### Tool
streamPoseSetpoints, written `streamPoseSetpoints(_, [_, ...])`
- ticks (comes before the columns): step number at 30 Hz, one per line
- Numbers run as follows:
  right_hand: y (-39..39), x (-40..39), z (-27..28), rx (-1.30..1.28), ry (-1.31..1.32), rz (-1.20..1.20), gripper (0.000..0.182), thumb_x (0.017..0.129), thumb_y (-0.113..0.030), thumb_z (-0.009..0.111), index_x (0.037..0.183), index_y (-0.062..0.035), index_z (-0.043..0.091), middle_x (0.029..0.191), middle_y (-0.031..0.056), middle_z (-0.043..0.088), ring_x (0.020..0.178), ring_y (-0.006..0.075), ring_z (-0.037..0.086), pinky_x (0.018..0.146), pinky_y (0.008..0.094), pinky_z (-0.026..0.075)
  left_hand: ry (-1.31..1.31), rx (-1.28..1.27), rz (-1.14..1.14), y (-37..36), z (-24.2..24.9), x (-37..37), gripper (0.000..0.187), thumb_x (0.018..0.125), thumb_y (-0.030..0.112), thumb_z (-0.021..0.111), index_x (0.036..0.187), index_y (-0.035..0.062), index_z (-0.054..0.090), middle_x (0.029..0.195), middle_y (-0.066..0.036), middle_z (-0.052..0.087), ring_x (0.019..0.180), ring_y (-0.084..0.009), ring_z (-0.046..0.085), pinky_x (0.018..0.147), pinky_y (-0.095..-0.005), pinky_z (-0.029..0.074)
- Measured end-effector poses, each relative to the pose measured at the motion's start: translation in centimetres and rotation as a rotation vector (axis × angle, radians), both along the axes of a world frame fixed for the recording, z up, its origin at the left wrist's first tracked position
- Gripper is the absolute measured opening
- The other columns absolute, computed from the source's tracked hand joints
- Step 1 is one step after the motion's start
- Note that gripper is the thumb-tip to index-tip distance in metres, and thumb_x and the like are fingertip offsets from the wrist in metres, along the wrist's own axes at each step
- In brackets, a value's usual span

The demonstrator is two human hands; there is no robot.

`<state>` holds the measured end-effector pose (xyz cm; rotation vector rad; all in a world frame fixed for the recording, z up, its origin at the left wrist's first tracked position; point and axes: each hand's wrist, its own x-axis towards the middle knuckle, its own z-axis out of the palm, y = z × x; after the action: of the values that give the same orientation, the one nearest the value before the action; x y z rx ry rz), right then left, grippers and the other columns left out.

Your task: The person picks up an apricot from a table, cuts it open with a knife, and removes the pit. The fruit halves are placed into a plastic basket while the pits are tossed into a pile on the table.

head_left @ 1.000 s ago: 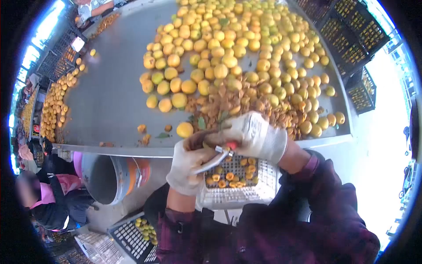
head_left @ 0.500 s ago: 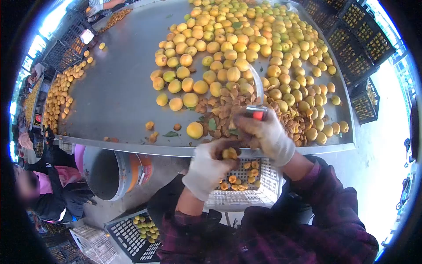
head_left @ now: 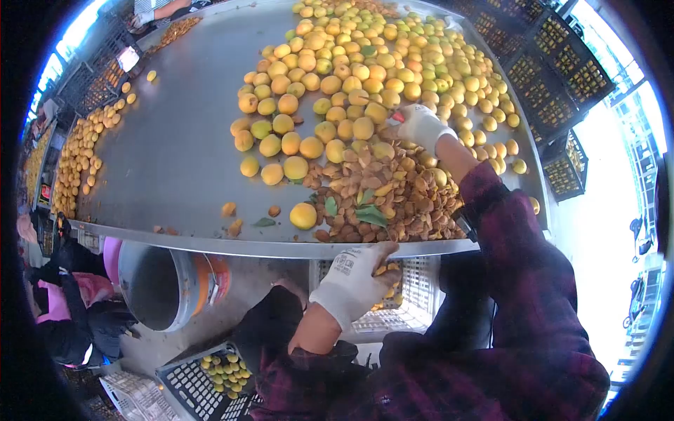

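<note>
Metal tabletop (head_left: 168,154), yellow fruit (head_left: 377,72) heaped upper centre. Right hand (head_left: 420,128) over it, fingers closed round red-handled tool (head_left: 398,117), likely a knife, blurred; hasty sweep could nick fruit. Left hand (head_left: 354,282) over white crate (head_left: 421,288), lower centre; can't tell if curled fingers pinch anything.

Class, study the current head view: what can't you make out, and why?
All in the head view:
Left hand: whether it holds anything; its gloved back hides the palm.
White crate: some contents; the left hand covers them.
Knife in the right hand: blade outline; blurred against the fruit.
Co-worker's arm: most of that person; cut off by the top edge.
</note>
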<state>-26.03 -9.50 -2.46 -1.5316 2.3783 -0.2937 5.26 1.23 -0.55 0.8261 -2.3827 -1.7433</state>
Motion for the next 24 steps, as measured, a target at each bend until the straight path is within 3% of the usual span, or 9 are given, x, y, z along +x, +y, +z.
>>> streamPoseSetpoints(3, [-1.2, 3.4, 2.5, 0.256, -0.038, 0.05, 0.065, 0.073, -0.058, 0.072, 0.112, -0.0053, 0.069, 0.099, 0.0175, 0.071, 0.095, 0.0303, 0.067, 0.083, 0.0378, 0.052, -0.01, -0.04, -0.007, -0.1, 0.5, 0.0, 0.05, 0.085, 0.019, 0.07, 0.128, -0.0022, 0.055, 0.115, -0.021, 0.066, 0.107, -0.0306, 0.065, 0.09, -0.0366, 0.05])
streamPoseSetpoints(5, [-1.5, 5.2, 2.5, 0.219, -0.002, 0.247, 0.067, 0.072, -0.058, 0.073, 0.113, -0.0046, 0.067, 0.104, 0.0204, 0.069, 0.097, 0.0328, 0.067, 0.084, 0.039, 0.052, -0.007, -0.084, -0.018, 0.0, 0.6, -0.3, 0.049, 0.085, 0.02, 0.069, 0.127, -0.0025, 0.056, 0.114, -0.022, 0.066, 0.106, -0.0315, 0.065, 0.09, -0.0367, 0.05])
streamPoseSetpoints(9, [-2.9, 9.4, -0.5, 0.012, -0.028, 0.397, 0.073, 0.07, -0.061, 0.074, 0.113, -0.0026, 0.066, 0.108, 0.0206, 0.068, 0.101, 0.0342, 0.065, 0.086, 0.0404, 0.052, -0.031, -0.052, -0.019, 0.1, 0.3, -1.0, 0.046, 0.086, 0.022, 0.067, 0.124, -0.003, 0.057, 0.112, -0.024, 0.065, 0.106, -0.0342, 0.064, 0.089, -0.0391, 0.049])
streamPoseSetpoints(13, [-1.9, 11.2, 1.9, 0.074, -0.114, 0.345, 0.072, 0.07, -0.061, 0.075, 0.112, -0.0026, 0.066, 0.109, 0.0212, 0.067, 0.103, 0.0343, 0.064, 0.087, 0.0408, 0.051, 0.0, -0.078, 0.004, 0.2, 0.0, -0.3, 0.045, 0.085, 0.02, 0.067, 0.123, -0.002, 0.058, 0.112, -0.023, 0.065, 0.106, -0.0353, 0.064, 0.089, -0.0395, 0.049])
streamPoseSetpoints(16, [-0.7, 8.9, 2.7, 0.003, -0.006, 0.338, 0.066, 0.072, -0.056, 0.075, 0.109, -0.0016, 0.067, 0.104, 0.0225, 0.068, 0.1, 0.0362, 0.065, 0.086, 0.0418, 0.051, 0.018, -0.111, 0.041, 0.0, 0.5, 0.5, 0.043, 0.085, 0.019, 0.067, 0.123, 0.0003, 0.059, 0.113, -0.022, 0.065, 0.106, -0.0364, 0.063, 0.09, -0.0406, 0.049])
streamPoseSetpoints(18, [0.6, 9.0, 3.6, 0.295, 0.134, 0.339, 0.059, 0.074, -0.05, 0.074, 0.107, -0.0023, 0.067, 0.097, 0.0214, 0.069, 0.093, 0.0352, 0.067, 0.082, 0.042, 0.052, 0.011, -0.118, 0.042, -0.1, 0.7, 0.6, 0.043, 0.085, 0.02, 0.067, 0.123, 0.0008, 0.059, 0.113, -0.022, 0.065, 0.106, -0.0366, 0.063, 0.09, -0.041, 0.049])
streamPoseSetpoints(19, [0.8, 9.3, 2.3, 0.296, 0.138, 0.336, 0.059, 0.074, -0.05, 0.074, 0.107, -0.0023, 0.067, 0.097, 0.0214, 0.069, 0.093, 0.0352, 0.067, 0.082, 0.042, 0.052, -0.002, -0.13, 0.033, -0.1, 0.8, 0.6, 0.043, 0.085, 0.02, 0.067, 0.123, 0.0013, 0.059, 0.113, -0.022, 0.065, 0.105, -0.0369, 0.063, 0.09, -0.0414, 0.049])
streamPoseSetpoints(21, [1.3, 10.0, -1.6, 0.035, 0.049, 0.437, 0.055, 0.073, -0.047, 0.074, 0.108, -0.005, 0.068, 0.091, 0.0195, 0.07, 0.087, 0.0323, 0.069, 0.079, 0.0413, 0.052, 0.014, -0.14, 0.017, 0.3, 0.3, 0.4, 0.043, 0.085, 0.021, 0.067, 0.123, 0.0016, 0.059, 0.113, -0.022, 0.065, 0.105, -0.0372, 0.063, 0.09, -0.0419, 0.049])
streamPoseSetpoints(24, [2.0, 12.6, 2.6, 0.216, -0.098, 0.414, 0.051, 0.07, -0.038, 0.075, 0.111, -0.0084, 0.068, 0.102, 0.0183, 0.069, 0.097, 0.0334, 0.067, 0.085, 0.0414, 0.053, 0.025, -0.178, -0.015, 0.6, 0.1, -0.1, 0.044, 0.085, 0.023, 0.067, 0.123, 0.0022, 0.06, 0.112, -0.022, 0.065, 0.104, -0.0376, 0.063, 0.089, -0.0427, 0.049])
